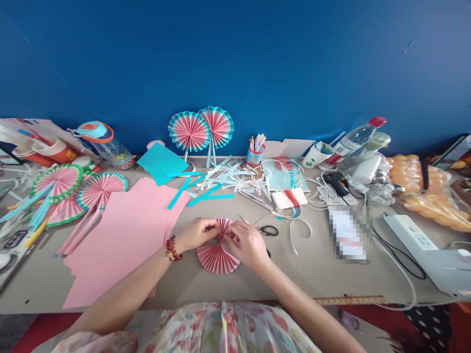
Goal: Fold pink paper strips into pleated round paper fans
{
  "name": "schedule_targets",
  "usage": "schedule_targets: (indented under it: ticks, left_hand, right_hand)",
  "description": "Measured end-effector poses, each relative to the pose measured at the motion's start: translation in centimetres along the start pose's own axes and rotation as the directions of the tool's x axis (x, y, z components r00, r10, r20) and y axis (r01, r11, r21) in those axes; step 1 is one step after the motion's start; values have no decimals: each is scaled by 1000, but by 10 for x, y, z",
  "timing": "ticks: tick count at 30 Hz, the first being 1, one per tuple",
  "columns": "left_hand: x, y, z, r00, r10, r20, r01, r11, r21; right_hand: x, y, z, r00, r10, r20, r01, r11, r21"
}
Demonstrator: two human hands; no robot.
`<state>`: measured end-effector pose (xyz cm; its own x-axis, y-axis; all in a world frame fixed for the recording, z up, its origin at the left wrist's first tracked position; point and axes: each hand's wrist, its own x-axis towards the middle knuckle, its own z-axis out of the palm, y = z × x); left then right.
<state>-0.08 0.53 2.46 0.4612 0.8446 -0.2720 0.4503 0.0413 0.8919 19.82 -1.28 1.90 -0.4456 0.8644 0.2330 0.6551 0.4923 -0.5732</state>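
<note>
Well, at the far left a red paper cup (66, 151) bears yellow marks too small to read, and nearer me pink sheets (121, 235) spread over the worktop (40, 279); my left hand (196, 234) pinches the pleated pink paper (218, 260) near its narrow waist, right in front of me, my right hand (247, 241) gripping there too, fingers drawn together; farther right, a bottle's red-and-white label (336, 153) is illegible, a flat thing (348, 233) pixelated

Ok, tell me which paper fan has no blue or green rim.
The fan held by the left hand and right hand: pink to its edge, while the upright fans and fans lying far left have blue or green rims.
</note>
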Motion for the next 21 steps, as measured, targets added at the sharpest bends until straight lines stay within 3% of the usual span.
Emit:
schedule_targets:
  ticks: [3, 12, 21]
  left_hand:
    - [-1, 0, 2, 999, -32, 3, 32, 999, -12]
    - [-4, 1, 2, 998, 39, 39, -37, 997, -62]
    - [-3, 4, 6, 999, 53, -2, -52, 997, 59]
  right_hand:
    - [-3, -2, 0, 999, 18, 27, -19, 999, 32]
    - [1, 3, -1, 999, 36, 33, -39, 996, 77]
    - [7, 1, -9, 998, 17, 58, -18, 1000, 26]
